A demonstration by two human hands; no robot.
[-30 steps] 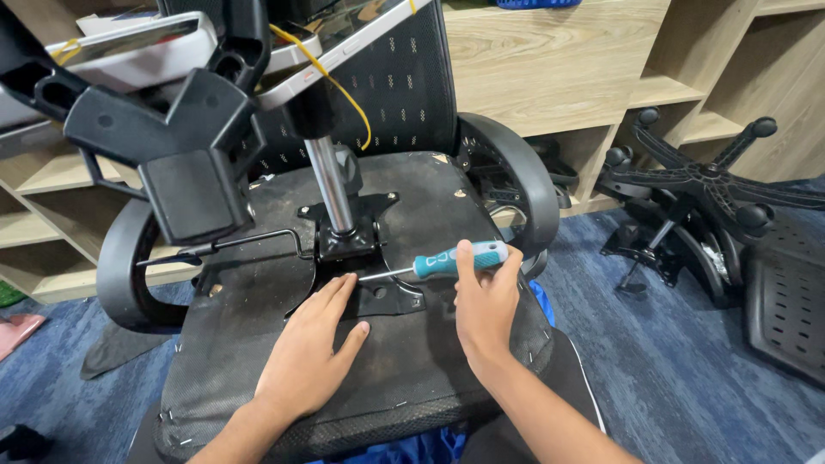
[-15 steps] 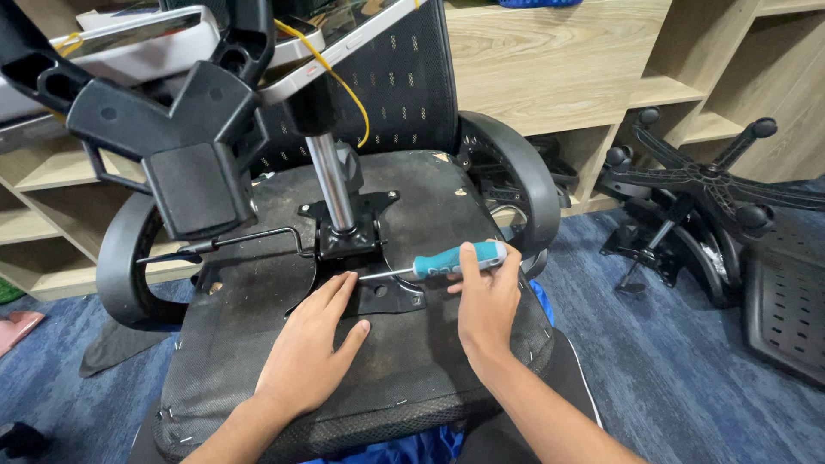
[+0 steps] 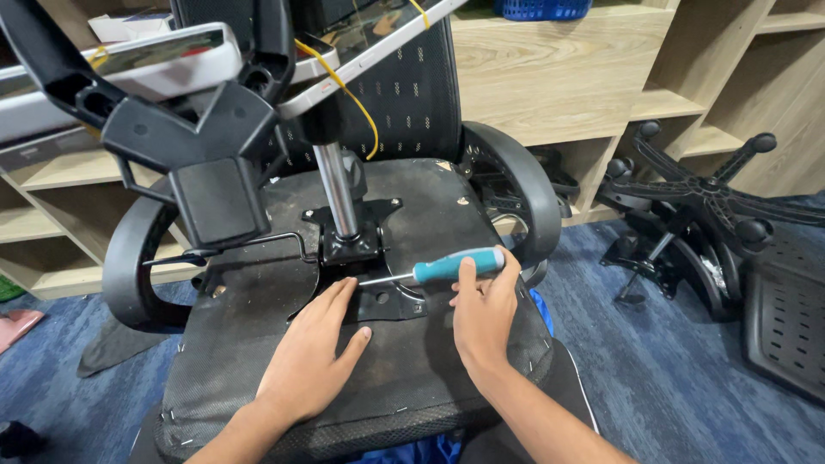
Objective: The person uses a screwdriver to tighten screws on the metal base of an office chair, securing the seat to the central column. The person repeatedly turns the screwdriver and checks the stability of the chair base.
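Observation:
An office chair lies upside down in front of me, its black seat underside [image 3: 258,344] facing up. My left hand [image 3: 314,357] rests flat on that underside, fingers spread, just below the black metal mounting plate [image 3: 352,241]. My right hand [image 3: 483,309] grips a screwdriver with a teal handle [image 3: 455,265]; its shaft points left, with the tip at the plate's lower edge. A chrome gas cylinder [image 3: 337,191] rises from the plate to the black wheel base [image 3: 198,129] above.
Curved black armrests [image 3: 516,185] flank the seat, with the mesh backrest [image 3: 404,94] behind. A second black star base with casters [image 3: 705,185] lies on the blue carpet at right. Wooden shelving [image 3: 550,77] lines the back wall.
The screwdriver handle has turned slightly in my right hand. My left hand stays flat on the seat underside.

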